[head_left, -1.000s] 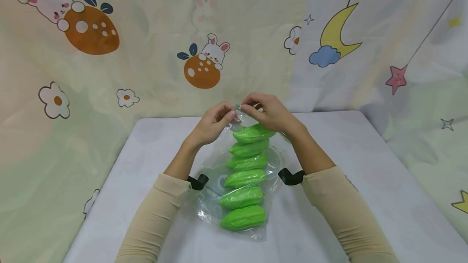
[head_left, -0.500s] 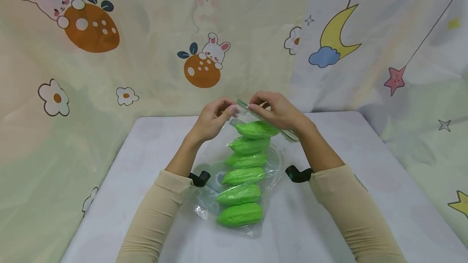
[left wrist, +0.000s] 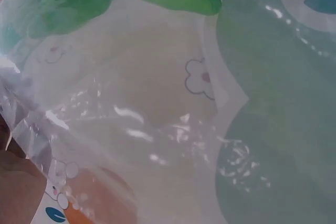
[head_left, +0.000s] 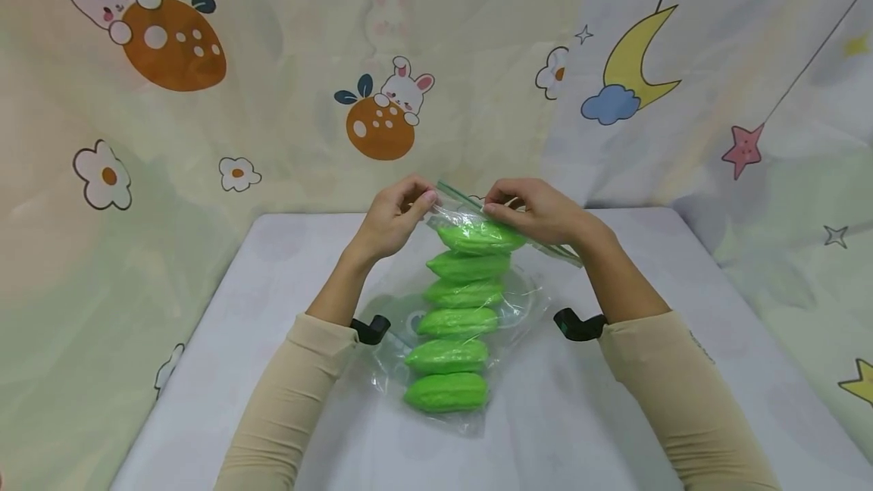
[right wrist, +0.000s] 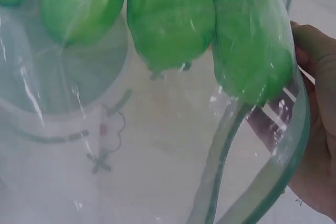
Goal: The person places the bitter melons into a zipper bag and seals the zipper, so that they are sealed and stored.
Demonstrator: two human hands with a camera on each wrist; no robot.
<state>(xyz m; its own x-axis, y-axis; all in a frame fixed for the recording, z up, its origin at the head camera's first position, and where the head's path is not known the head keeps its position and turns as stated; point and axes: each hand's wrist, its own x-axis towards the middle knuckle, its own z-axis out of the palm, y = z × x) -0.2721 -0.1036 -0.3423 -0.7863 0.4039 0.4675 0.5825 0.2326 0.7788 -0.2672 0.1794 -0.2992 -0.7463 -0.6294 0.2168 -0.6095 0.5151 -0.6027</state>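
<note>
A clear zip bag (head_left: pixel 390 381) lies on the table with several ridged, light green fruit-shaped pieces (head_left: pixel 446 392) stacked in a column inside. At its far end, the left hand (head_left: pixel 392 220) pinches the top left corner. The right hand (head_left: pixel 549 212) pinches the green zip strip (head_left: pixel 458 194) between thumb and fingers, right of the middle. Part of the strip is hidden behind that hand. In the right wrist view, the right hand (right wrist: pixel 317 129) is at the bag's edge, and the two sides of the mouth stand apart near it. Only part of the left hand (left wrist: pixel 21 190) shows in the left wrist view.
A white table (head_left: pixel 300 271) carries the bag. Behind it hangs a cloth (head_left: pixel 286 97) printed with rabbits, flowers and a moon. Black wrist mounts stick out inward from the left sleeve (head_left: pixel 371 329) and right sleeve (head_left: pixel 580 324).
The right hand has moved to the right along the zip strip, away from the left hand. More of the strip shows between them. The left hand keeps its hold on the corner.
</note>
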